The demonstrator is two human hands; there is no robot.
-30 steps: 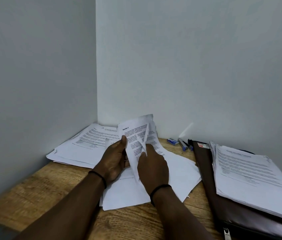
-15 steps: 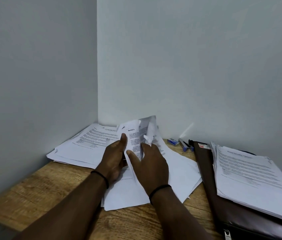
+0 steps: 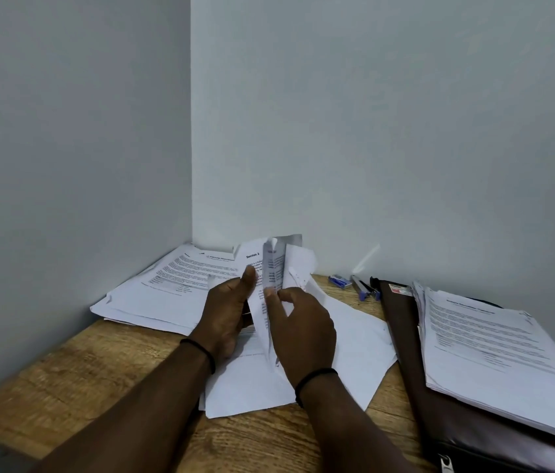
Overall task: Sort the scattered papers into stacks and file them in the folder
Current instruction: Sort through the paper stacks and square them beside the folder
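Gripping crumpled printed sheets (image 3: 271, 268), both hands (image 3: 225, 312) above woodgrain desk (image 3: 74, 377)

Right hand (image 3: 303, 331) thumb now pinching sheets (image 3: 274, 268), pages curled tighter vs 1 s ago

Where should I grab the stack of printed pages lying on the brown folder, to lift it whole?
Take the stack on the folder by its near long edge, coming from the front left, likely best with both hands. That edge lies on the brown folder, with bare cover beside it for fingers to slide under. The sheets look loose and slightly fanned, so pinch the full thickness.
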